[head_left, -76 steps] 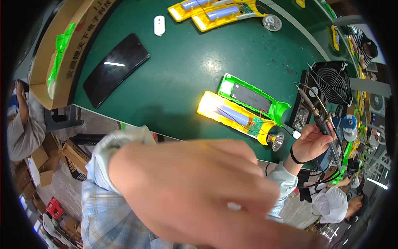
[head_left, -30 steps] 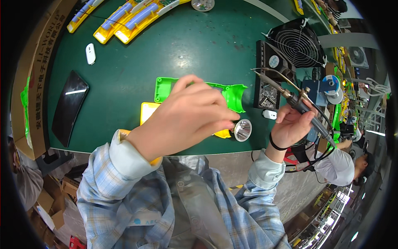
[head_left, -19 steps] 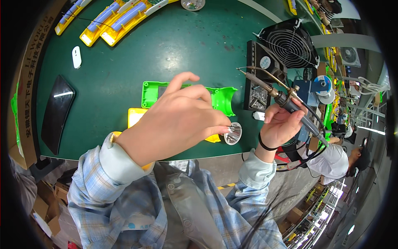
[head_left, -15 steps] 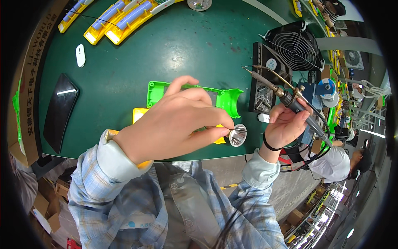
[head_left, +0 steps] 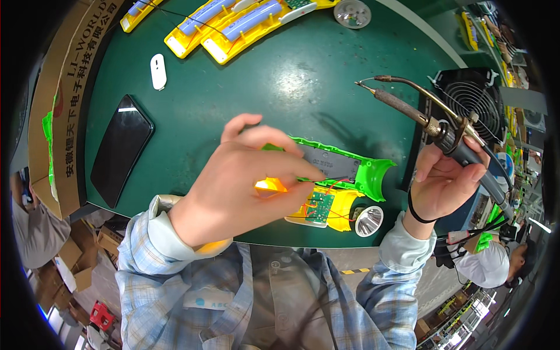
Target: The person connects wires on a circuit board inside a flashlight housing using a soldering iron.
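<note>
A soldering iron point(head_left: 461, 153) with a curved metal feed tube rests in the grip of my right hand point(head_left: 444, 186), its tip pointing up and left above the table. My left hand point(head_left: 239, 186) pinches thin dark tweezers point(head_left: 335, 179), partly hidden by the fingers. Below their tips sits a yellow flashlight housing point(head_left: 340, 217) with a green circuit board point(head_left: 319, 208) and red wires. A shiny reflector cup point(head_left: 369, 221) adjoins its right end. Just behind lies a green housing shell point(head_left: 376, 175), partly covered by my left hand.
Yellow housings with blue battery cells point(head_left: 252, 20) and another reflector point(head_left: 352, 14) lie at the back. A black phone point(head_left: 122, 150) and a white oval piece point(head_left: 158, 72) are on the left, by a cardboard box point(head_left: 64, 122). A black fan point(head_left: 472, 102) stands at right.
The view has shifted, so the table things appear lower and further right. My left hand has drawn back from the reflector, uncovering the circuit board. The right hand still holds the soldering iron.
</note>
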### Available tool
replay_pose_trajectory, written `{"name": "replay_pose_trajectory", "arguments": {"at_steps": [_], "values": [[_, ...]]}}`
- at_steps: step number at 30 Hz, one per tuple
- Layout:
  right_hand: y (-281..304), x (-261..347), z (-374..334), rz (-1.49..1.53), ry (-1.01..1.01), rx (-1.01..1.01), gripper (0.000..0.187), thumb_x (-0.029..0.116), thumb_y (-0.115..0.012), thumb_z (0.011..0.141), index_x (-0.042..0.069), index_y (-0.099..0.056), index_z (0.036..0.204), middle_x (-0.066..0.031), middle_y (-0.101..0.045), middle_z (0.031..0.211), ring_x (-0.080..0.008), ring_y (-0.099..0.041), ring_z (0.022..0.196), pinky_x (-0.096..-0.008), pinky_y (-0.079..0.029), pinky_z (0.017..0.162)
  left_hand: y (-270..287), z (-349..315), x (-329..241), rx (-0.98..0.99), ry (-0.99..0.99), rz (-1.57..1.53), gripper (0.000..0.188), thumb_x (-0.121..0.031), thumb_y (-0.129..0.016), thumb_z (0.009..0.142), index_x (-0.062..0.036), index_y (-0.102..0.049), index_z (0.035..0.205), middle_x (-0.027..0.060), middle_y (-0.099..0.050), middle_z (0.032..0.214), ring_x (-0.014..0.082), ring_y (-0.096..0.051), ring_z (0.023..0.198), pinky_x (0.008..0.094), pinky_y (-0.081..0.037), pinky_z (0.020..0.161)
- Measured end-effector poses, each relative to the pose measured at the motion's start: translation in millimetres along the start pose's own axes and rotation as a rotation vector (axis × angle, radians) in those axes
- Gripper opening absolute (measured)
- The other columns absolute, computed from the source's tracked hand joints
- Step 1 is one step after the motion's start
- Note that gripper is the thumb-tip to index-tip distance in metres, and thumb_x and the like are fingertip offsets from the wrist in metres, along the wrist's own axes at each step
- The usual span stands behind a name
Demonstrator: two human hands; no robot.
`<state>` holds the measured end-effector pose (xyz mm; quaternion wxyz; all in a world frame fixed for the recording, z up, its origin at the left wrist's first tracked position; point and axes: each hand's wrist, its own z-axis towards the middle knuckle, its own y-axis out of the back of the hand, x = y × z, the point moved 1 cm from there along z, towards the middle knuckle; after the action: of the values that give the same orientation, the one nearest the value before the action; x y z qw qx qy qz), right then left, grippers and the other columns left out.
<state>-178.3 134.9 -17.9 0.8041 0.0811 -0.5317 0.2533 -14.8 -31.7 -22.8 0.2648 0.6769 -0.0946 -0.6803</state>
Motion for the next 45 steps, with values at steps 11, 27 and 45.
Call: {"name": "replay_pose_trajectory", "arguments": {"at_steps": [11,27,45], "values": [[-5.7,-13.3,-7.7,-0.154,-0.011,-0.03,0.047,0.046,-0.04,0.084,0.0,-0.043,0.093,-0.0157,-0.044,0.083,-0.0137,-0.043,0.043,-0.017,-0.032,0.031,12.6,-4.0,1.8,-0.125,0.015,0.208,0.011,-0.014,-0.071,0.057,-0.0109,-0.063,0.065,-0.005,-0.055,0.059,0.0119,-0.043,0.07,0.0317,-0.024,0.072],[-6.6,-11.3,-22.2,-0.22,-0.126,0.112,0.044,0.051,-0.044,0.078,0.007,-0.037,0.072,-0.0034,-0.038,0.067,-0.0126,-0.038,0.059,-0.0227,-0.035,0.053,16.7,5.1,-28.2,0.238,0.27,0.866,0.008,-0.012,-0.066,0.06,-0.0115,-0.06,0.066,-0.004,-0.055,0.06,0.0146,-0.044,0.077,0.0407,-0.024,0.076],[-10.1,-14.6,-26.9,-0.277,-0.112,0.16,0.045,0.049,-0.043,0.08,0.005,-0.04,0.069,-0.0058,-0.041,0.066,-0.0154,-0.042,0.057,-0.0256,-0.037,0.053,9.6,4.9,-30.8,0.201,0.321,0.992,0.006,-0.012,-0.064,0.062,-0.0105,-0.058,0.062,-0.0034,-0.054,0.06,0.0142,-0.047,0.08,0.0442,-0.026,0.081]]}}
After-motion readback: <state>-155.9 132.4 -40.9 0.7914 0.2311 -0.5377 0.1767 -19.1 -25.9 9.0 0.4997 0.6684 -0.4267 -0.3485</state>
